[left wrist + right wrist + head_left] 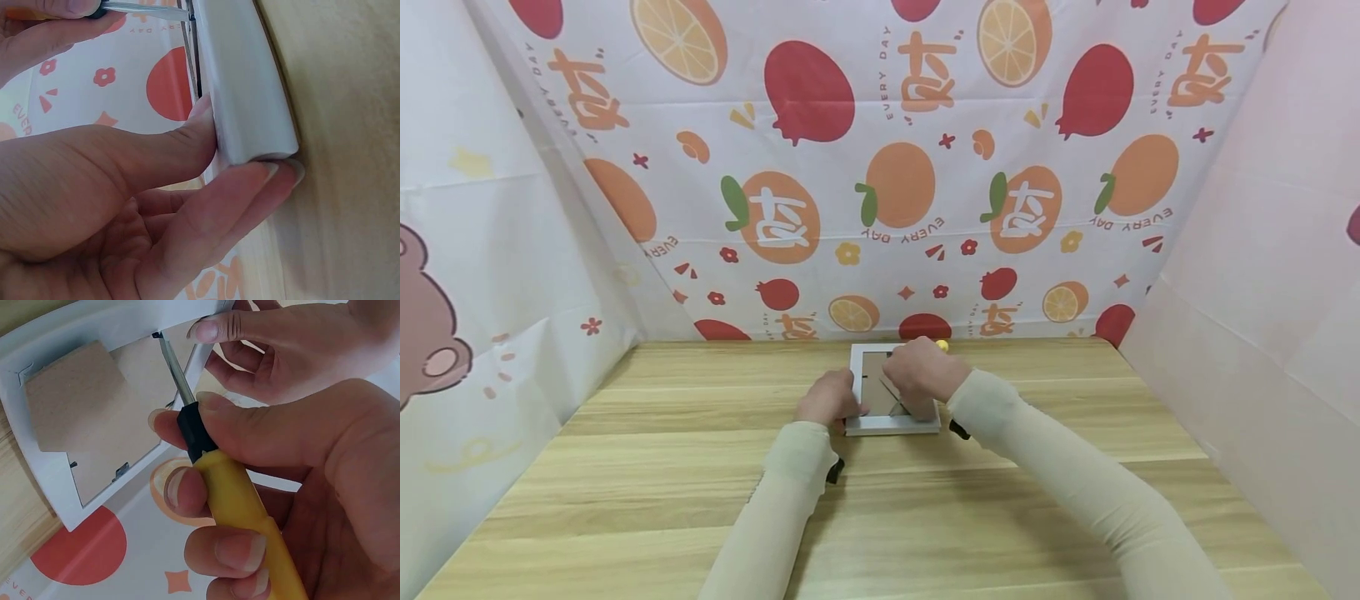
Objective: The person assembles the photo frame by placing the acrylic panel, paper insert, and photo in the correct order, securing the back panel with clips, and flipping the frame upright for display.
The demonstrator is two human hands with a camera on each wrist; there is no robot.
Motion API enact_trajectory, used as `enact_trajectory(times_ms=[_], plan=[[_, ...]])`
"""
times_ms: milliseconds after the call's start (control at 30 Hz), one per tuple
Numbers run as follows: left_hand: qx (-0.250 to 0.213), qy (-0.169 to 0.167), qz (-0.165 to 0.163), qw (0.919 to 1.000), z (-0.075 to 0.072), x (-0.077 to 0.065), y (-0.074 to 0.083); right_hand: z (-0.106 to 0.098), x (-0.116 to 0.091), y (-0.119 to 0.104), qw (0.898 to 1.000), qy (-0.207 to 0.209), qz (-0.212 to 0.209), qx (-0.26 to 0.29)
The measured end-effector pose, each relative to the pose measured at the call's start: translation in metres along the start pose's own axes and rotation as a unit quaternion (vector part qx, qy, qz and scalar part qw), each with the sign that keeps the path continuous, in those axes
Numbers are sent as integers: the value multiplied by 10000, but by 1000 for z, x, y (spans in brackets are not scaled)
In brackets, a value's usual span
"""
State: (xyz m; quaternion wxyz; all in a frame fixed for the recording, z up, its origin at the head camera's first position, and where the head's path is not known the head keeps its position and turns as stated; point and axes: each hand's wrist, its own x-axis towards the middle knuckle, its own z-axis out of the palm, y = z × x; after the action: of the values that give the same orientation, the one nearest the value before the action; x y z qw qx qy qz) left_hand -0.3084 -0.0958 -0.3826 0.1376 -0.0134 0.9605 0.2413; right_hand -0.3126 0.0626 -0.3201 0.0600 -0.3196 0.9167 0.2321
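A white picture frame (pixel 891 426) lies back side up on the table, its brown backing board (pixel 140 369) showing with a raised brown flap (pixel 75 394) on it. My left hand (pixel 829 398) grips the frame's left side near the corner; in the left wrist view the thumb is on the inner edge and the fingers are around the outer one. My right hand (pixel 925 371) holds a screwdriver (pixel 228 487) with a yellow handle and black collar. Its metal tip is right at a small dark metal tab (pixel 157 335) on the frame's inner edge.
Other small dark tabs (pixel 122 470) sit along the inner edge. The wooden table (pixel 700 475) meets a fruit-printed cloth (pixel 737 292) just behind the frame. Pale cloth walls (pixel 1262 333) stand at both sides.
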Motion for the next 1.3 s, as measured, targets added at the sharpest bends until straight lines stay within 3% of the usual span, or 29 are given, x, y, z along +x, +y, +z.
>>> enact_trajectory(times_ms=[1300], plan=[[89,32,61,9999,-1,-1,1,0,-1,-12,9985,-5,89,-540]])
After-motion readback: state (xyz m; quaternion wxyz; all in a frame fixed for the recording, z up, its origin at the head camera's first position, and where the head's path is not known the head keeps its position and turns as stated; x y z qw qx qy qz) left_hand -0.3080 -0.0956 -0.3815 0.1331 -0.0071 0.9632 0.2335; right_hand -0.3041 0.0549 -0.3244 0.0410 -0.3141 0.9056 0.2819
